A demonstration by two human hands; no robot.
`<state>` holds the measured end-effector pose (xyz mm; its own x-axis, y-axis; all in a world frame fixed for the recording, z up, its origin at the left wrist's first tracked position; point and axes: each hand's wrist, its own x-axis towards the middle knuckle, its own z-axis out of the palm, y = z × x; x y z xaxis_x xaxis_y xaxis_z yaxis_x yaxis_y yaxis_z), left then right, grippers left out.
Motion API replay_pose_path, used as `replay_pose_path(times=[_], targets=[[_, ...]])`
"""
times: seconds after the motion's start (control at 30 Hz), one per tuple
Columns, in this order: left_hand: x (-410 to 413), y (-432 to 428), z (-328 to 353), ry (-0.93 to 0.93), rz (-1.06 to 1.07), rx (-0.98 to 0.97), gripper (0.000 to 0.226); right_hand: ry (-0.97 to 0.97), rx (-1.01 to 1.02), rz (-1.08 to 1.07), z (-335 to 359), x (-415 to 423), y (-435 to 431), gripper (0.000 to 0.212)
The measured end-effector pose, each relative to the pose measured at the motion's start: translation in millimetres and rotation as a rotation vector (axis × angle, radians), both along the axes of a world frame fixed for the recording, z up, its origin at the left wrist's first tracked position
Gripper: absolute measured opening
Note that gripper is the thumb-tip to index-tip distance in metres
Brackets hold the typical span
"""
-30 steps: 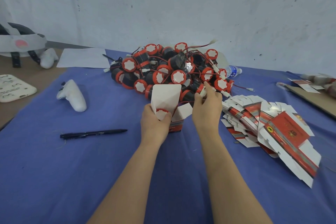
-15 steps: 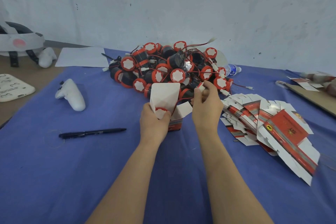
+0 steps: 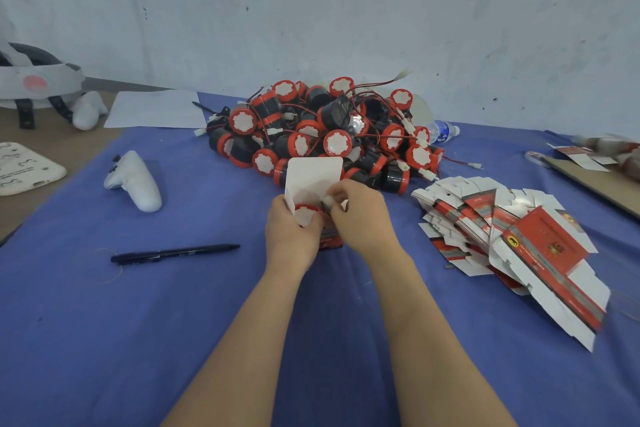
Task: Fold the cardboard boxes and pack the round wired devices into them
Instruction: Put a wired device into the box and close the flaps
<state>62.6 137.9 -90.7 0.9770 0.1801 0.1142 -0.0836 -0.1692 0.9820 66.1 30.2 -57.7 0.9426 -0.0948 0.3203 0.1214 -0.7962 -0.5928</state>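
A small red and white cardboard box [image 3: 313, 173] stands open on the blue cloth, its white lid flap upright. My left hand [image 3: 291, 229] grips the box from the left. Inside its mouth sits a round device [image 3: 306, 213] with a red rim and white face. My right hand [image 3: 358, 215] is at the box's opening, fingers curled and pinching something small and white at the device; what it is stays blurred. Behind the box lies a pile of several round black and red wired devices [image 3: 332, 135]. A fanned stack of flat unfolded boxes [image 3: 512, 236] lies to the right.
A black pen [image 3: 173, 252] and a white controller [image 3: 136, 180] lie on the cloth at left. A white sheet of paper [image 3: 156, 109], a headset [image 3: 34, 80] and a white pad [image 3: 24, 168] sit at far left. A water bottle [image 3: 443, 132] lies behind the pile. Brown cardboard [image 3: 595, 177] is at far right.
My right hand has come back from the edge of the device pile to the open box, drawing the white piece with it. My left hand has kept its grip on the box.
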Motion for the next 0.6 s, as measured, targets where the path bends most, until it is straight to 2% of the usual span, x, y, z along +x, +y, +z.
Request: replay_pose_path(times=[0.1, 0.2, 0.33, 0.47, 0.6], targets=[[0.3, -0.2, 0.2, 0.003, -0.001, -0.008, 0.031, -0.011, -0.069, -0.033, -3.5, -1.3, 5.7, 0.017], [-0.4, -0.5, 0.6, -0.003, 0.002, -0.012, 0.03, 0.021, -0.169, -0.064, -3.5, -0.1, 7.2, 0.023], [0.0, -1.2, 1.0, -0.006, 0.002, 0.0, 0.028, 0.057, -0.064, 0.023, 2.0, -0.9, -0.1, 0.024], [0.4, -1.0, 2.0, 0.0, 0.002, -0.001, 0.03, 0.098, -0.147, 0.102, 3.0, -2.1, -1.4, 0.038], [0.2, -0.9, 0.7, -0.003, 0.01, 0.014, 0.03, 0.089, -0.187, 0.02, 2.8, -1.4, 1.9, 0.049]])
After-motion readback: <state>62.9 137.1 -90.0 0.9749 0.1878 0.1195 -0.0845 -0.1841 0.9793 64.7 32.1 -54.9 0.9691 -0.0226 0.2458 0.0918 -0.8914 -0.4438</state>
